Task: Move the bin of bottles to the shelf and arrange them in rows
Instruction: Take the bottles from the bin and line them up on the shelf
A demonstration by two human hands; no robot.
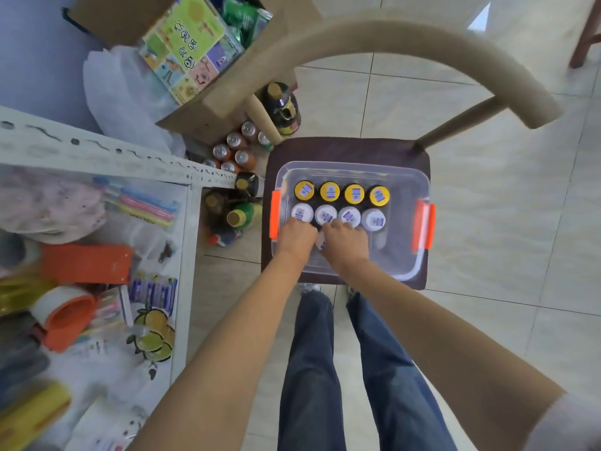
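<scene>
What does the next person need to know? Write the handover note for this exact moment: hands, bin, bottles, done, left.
Left hand: inside the bin, fingers down on the near row of bottles; grip hidden.
Right hand: beside it, same row, grip also hidden.
Clear bin with orange latches sits on the chair seat, not yet on the shelf.
Inside: four yellow-capped bottles in the far row, four white-capped bottles next, more under the hands.
Shelf stands to the left.
Done: nothing visible.
Left: carry the bin over, line the bottles up in rows.
</scene>
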